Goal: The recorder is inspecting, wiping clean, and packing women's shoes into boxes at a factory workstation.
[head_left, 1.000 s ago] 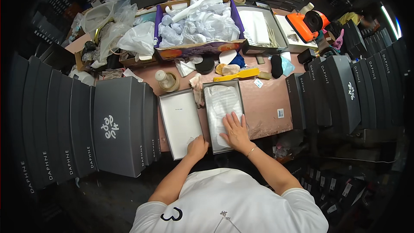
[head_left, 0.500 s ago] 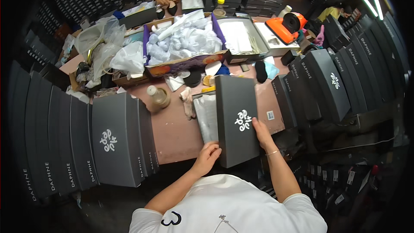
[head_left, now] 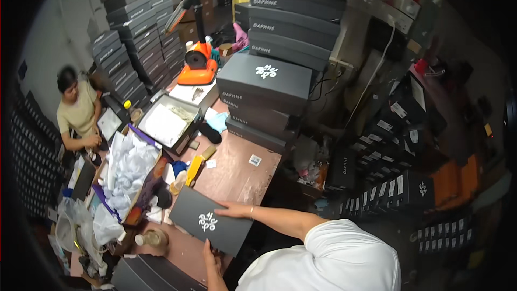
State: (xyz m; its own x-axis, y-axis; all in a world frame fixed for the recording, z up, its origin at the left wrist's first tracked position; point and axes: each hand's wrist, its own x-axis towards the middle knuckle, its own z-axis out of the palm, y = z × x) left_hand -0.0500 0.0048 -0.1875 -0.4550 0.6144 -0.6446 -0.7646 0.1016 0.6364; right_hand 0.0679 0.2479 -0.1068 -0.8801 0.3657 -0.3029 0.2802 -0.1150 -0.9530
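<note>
A dark grey shoe box (head_left: 202,225) with a white motif on its lid lies on the near part of the pink table; its lid covers the inside. My left hand (head_left: 211,258) grips the box's near edge, thumb up against the lid and the other fingers partly hidden. At the right-hand edge, my right hand (head_left: 234,210) holds the box with its fingers over the lid. A yellow-handled brush (head_left: 196,167) lies just beyond the box. To the left of the box stands a bottle of brownish liquid (head_left: 156,240) with a pale cap.
Stacked shoe boxes (head_left: 264,83) rise at the table's far right. A purple-edged carton (head_left: 153,175) holds crumpled white paper (head_left: 126,167). Behind it are an open grey box (head_left: 169,121) and an orange device (head_left: 198,67). A co-worker (head_left: 81,113) sits at the far left.
My view has swung right. The lid, tilted upright beside the open box and its pale wrapping before, now lies over the box. My right hand has come onto the lid's edge.
</note>
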